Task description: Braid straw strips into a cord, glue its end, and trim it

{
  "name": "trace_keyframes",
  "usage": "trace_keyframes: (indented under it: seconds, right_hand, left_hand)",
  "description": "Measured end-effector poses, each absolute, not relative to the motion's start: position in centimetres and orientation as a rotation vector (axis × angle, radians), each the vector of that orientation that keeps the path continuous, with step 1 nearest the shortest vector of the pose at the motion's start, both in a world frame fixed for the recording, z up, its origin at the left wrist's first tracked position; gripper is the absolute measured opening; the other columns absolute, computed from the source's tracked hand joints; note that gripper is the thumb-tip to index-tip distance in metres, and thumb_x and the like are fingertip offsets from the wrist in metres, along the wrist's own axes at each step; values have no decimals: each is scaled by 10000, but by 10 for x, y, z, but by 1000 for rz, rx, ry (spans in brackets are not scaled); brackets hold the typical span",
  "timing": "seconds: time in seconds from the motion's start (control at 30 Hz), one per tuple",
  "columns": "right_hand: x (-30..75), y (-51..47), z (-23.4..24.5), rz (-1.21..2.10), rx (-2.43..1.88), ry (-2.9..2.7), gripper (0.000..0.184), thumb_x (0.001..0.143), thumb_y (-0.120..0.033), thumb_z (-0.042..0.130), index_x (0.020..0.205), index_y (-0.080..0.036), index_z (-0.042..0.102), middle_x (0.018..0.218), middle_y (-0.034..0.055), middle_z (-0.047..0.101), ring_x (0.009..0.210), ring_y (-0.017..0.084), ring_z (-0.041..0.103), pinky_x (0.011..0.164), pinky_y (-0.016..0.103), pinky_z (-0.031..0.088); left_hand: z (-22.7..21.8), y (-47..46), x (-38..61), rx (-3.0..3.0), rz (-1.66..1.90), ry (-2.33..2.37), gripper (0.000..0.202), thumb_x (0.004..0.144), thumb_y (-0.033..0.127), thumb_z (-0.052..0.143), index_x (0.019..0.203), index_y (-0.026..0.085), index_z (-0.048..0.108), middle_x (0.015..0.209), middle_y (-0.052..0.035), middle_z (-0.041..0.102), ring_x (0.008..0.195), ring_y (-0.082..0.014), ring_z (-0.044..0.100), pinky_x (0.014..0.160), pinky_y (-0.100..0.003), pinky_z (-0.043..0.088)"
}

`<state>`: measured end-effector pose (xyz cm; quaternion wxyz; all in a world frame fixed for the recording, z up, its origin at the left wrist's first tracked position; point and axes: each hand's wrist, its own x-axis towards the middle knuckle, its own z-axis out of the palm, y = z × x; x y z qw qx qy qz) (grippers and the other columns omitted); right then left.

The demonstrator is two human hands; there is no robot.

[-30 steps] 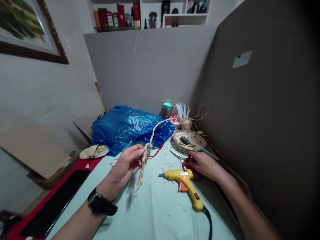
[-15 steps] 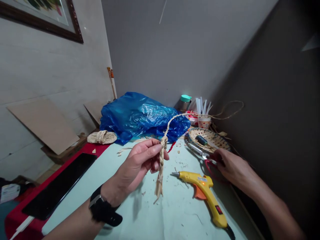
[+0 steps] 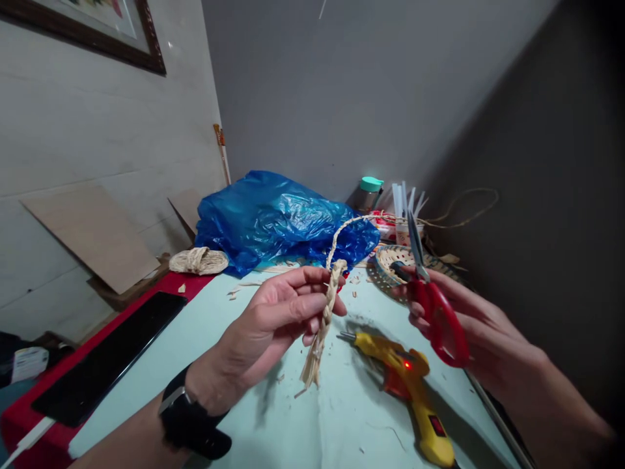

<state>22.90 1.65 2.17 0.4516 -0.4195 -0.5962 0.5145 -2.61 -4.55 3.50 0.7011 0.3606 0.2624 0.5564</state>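
My left hand [image 3: 288,306] pinches a short straw-coloured braid [image 3: 328,309] between thumb and fingers. Loose, frayed strands hang at the braid's lower end, and a thin twisted cord [image 3: 351,221] arcs from its top toward the right. In my right hand [image 3: 469,312] is a pair of red-handled scissors [image 3: 434,306], held up with the blades pointing up and looking nearly closed. Below and between the hands, a yellow hot glue gun [image 3: 405,371] lies on the pale table cover [image 3: 273,423], its small light glowing.
A blue plastic bag [image 3: 278,221] fills the back. Beside it lies a bundle of fibre [image 3: 199,260]. A woven basket [image 3: 385,260], a cup of glue sticks [image 3: 403,231] and a green-lidded jar [image 3: 371,189] stand at back right. A black tablet [image 3: 112,358] lies at left.
My right hand has lifted the scissors from beside the basket and turned their blades upward. The braid in my left hand has tilted slightly, its top leaning right.
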Motion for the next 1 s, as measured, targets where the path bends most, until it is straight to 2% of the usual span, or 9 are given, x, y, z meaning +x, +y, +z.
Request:
trace_keyframes:
  seconds: [0.1, 0.17, 0.37, 0.5, 0.63, 0.77, 1.0]
  right_hand:
    - [223, 16, 17, 1394, -969, -1472, 454, 674, -385, 815, 1104, -331, 681, 851, 6, 628, 710, 136, 594, 587, 196, 510]
    - [221, 16, 16, 1343, -992, -1531, 432, 686, -364, 818, 1090, -307, 676, 762, -15, 556, 657, 117, 542, 556, 187, 474]
    - [214, 9, 14, 1151, -1066, -1705, 495, 708, -399, 788, 1139, -242, 603, 791, -5, 554, 682, 138, 535, 592, 230, 466]
    - [208, 5, 10, 1177, -1063, -1812, 427, 765, -414, 737, 1129, -249, 587, 804, -10, 559, 699, 135, 532, 629, 233, 457]
    - [203, 3, 11, 1195, -1068, -1808, 399, 768, -387, 740, 1109, -254, 582, 797, -25, 562, 721, 125, 541, 643, 206, 457]
    - [198, 1, 12, 1341, -974, -1680, 406, 755, -385, 760, 1088, -243, 576, 810, -31, 585, 699, 100, 561, 619, 171, 468]
    - [185, -8, 11, 1421, -837, -1580, 363, 741, -264, 791, 1028, -245, 570, 861, -28, 655, 792, 101, 640, 726, 160, 515]
  left_hand:
    - [32, -46, -25, 844, 1270, 573, 253, 836, 98, 663, 1088, 124, 658, 881, -63, 702, 818, -95, 630, 774, -178, 473]
    - [31, -46, -24, 881, 1281, 575, 312, 820, 65, 667, 1123, 136, 649, 909, -64, 711, 858, -110, 645, 828, -205, 474]
    - [29, -47, -20, 885, 1275, 610, 456, 793, 62, 695, 1225, 187, 614, 916, -49, 707, 860, -125, 636, 845, -248, 470]
    - [27, -47, -18, 937, 1259, 618, 475, 762, 93, 730, 1219, 186, 640, 882, -50, 714, 846, -137, 637, 823, -258, 480]
    - [26, -49, -17, 996, 1258, 654, 409, 767, 141, 731, 1169, 201, 685, 881, -52, 729, 861, -149, 642, 865, -284, 478]
    - [26, -52, -15, 1015, 1261, 668, 377, 760, 131, 740, 1123, 221, 699, 850, -39, 740, 819, -145, 663, 819, -273, 500]
    - [28, -50, -10, 1023, 1178, 657, 410, 779, 101, 720, 1173, 214, 698, 894, -41, 740, 812, -134, 666, 810, -260, 505]
